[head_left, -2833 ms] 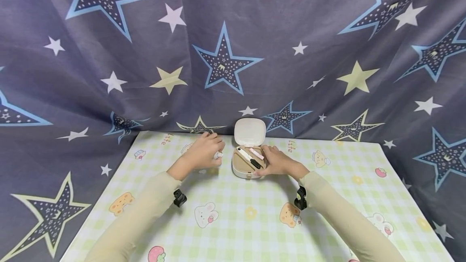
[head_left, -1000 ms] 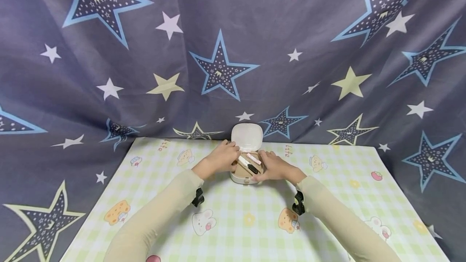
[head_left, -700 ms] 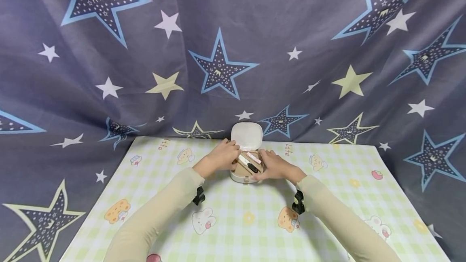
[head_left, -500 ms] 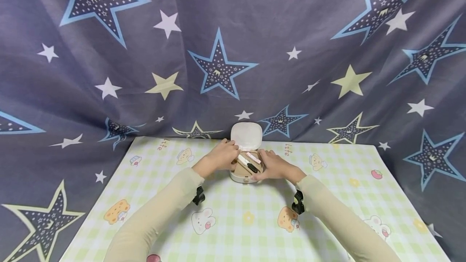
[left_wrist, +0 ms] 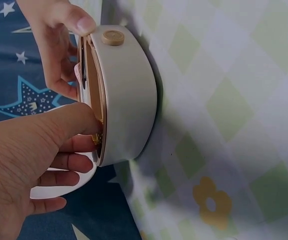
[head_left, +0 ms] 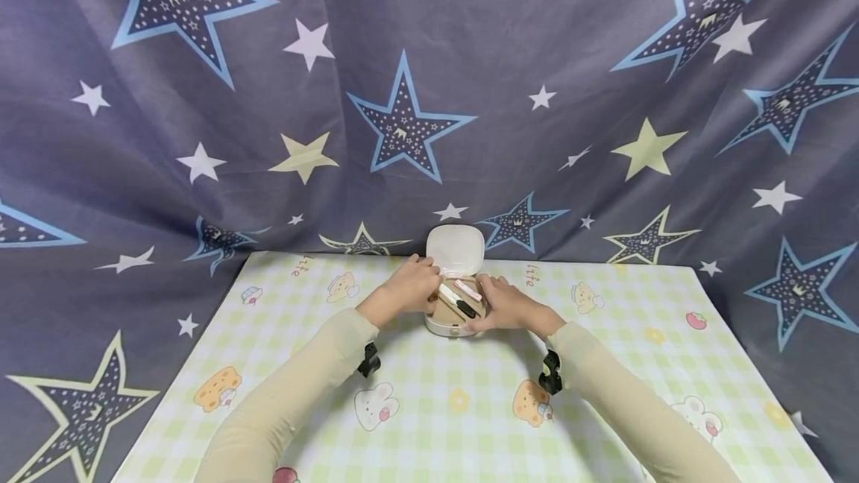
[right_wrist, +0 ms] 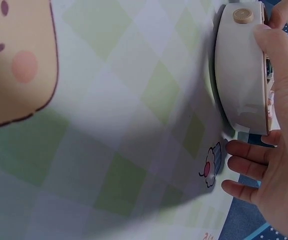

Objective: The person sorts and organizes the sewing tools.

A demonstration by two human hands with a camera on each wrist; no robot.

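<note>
A small white box [head_left: 443,329] with rounded corners and a gold button stands near the back of the table, its lid [head_left: 455,247] raised. Inside, on a tan interior, lie a slim white-and-black stick-like item [head_left: 457,301] and a short pink-and-white one [head_left: 468,290]. My left hand [head_left: 409,287] reaches over the box's left side. In the left wrist view its thumb and index finger pinch a small gold-coloured thing [left_wrist: 98,136], mostly hidden, at the inner rim. My right hand [head_left: 506,304] grips the box's right side, thumb on the front rim.
A green-and-white checked cloth [head_left: 456,431] printed with cartoon animals covers the table. Right behind the box hangs a dark blue star-patterned curtain [head_left: 376,6]. Dark devices sit on both wrists.
From the table left of the box, my left hand has moved right to the box's left rim, and stays there through the latest frames. My right hand keeps its grip on the box.
</note>
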